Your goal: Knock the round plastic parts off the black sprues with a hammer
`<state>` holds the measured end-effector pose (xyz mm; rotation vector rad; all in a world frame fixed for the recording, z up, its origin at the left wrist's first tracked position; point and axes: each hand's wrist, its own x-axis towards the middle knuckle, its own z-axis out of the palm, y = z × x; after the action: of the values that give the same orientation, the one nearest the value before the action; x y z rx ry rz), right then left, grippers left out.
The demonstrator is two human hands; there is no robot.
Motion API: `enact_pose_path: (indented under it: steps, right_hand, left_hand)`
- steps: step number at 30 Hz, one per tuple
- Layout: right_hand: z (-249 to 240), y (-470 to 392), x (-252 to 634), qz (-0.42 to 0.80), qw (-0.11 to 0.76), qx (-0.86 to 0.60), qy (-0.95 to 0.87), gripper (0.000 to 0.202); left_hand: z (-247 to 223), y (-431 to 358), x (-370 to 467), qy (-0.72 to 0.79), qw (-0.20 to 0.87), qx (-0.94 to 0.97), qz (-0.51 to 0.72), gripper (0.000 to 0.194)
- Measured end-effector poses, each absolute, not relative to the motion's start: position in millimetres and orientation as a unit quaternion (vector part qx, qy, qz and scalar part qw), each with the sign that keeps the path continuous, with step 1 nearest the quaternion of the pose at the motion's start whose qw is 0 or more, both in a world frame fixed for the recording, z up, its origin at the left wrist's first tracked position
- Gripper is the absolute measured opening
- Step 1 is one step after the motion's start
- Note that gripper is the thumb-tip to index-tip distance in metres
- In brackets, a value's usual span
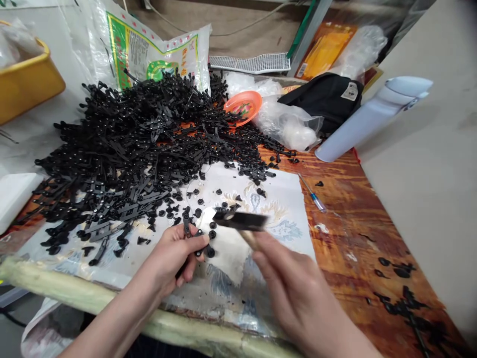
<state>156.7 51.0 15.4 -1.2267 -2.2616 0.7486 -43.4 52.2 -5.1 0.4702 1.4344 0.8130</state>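
Note:
Pinched between the fingers and thumb of my left hand (182, 253) is a black plastic part (199, 242) with round ends, held low over the sheet. My right hand (288, 281) is wrapped round the light handle of a hammer (242, 220). The dark hammer head, blurred by motion, is raised just right of and above the left fingertips. Small round black pieces (211, 234) lie beside the held part. A large pile of black plastic parts (149, 129) covers the back and left of the patterned sheet (290, 199).
An orange plate (244, 107) sits at the pile's right edge, with clear plastic bags (294, 132) and a black bag (324, 99) behind. A screwdriver (316, 199) lies on the wooden table (346, 219). A pale blue tube (368, 122) leans at the right, a yellow bin (32, 82) stands left.

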Motion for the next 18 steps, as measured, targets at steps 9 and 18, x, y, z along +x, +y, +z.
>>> enact_pose_path:
  steps: [9, 18]
  right_hand:
    - [17, 50, 155, 0.280, 0.198, -0.477, -0.809, 0.045]
    - [7, 61, 183, 0.235, 0.201, -0.582, -0.752, 0.045]
  left_hand:
    - [-6, 54, -44, 0.658, 0.639, 0.216, 0.335, 0.026]
    - [-5, 44, -50, 0.592, 0.666, 0.234, 0.390, 0.025]
